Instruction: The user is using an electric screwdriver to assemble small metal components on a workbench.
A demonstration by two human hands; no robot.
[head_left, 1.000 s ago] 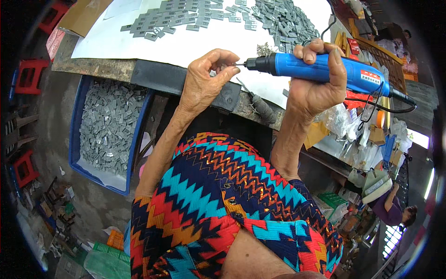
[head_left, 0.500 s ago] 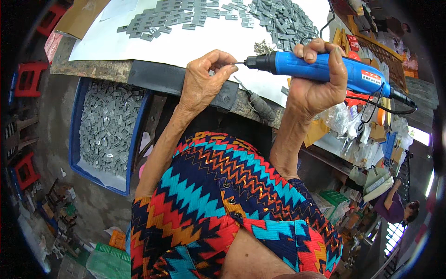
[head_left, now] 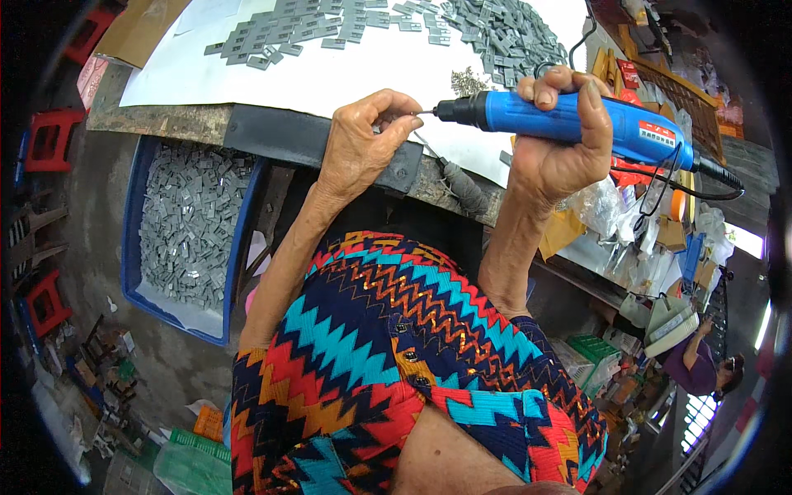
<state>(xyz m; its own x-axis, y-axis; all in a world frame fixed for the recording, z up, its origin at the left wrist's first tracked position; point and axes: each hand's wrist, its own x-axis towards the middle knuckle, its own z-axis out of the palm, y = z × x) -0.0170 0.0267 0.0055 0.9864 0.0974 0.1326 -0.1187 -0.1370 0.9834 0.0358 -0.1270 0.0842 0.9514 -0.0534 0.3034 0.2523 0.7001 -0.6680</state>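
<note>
My right hand (head_left: 569, 136) is wrapped round a blue electric screwdriver (head_left: 528, 115), held level above the table with its black nose toward the left. The thin metal bit (head_left: 426, 112) reaches the fingertips of my left hand (head_left: 369, 140). That hand is closed in a pinch, and whatever lies between its fingers is too small and too hidden to name. Beyond both hands, many flat grey plastic pieces (head_left: 330, 23) lie in rows on white paper, with a loose heap (head_left: 511, 41) of them to the right. A little pile of small dark screws (head_left: 468, 82) sits near the screwdriver.
Below the table's left edge stands a blue bin (head_left: 132, 247) full of grey pieces. A tool with a wrapped grey handle (head_left: 464, 190) lies at the table edge. The screwdriver's black cable (head_left: 718, 177) trails right. Another person (head_left: 697, 367) is far off at the right.
Very little differs. The screwdriver and my right hand have shifted slightly left; my left hand keeps its pinch at the bit's tip.
</note>
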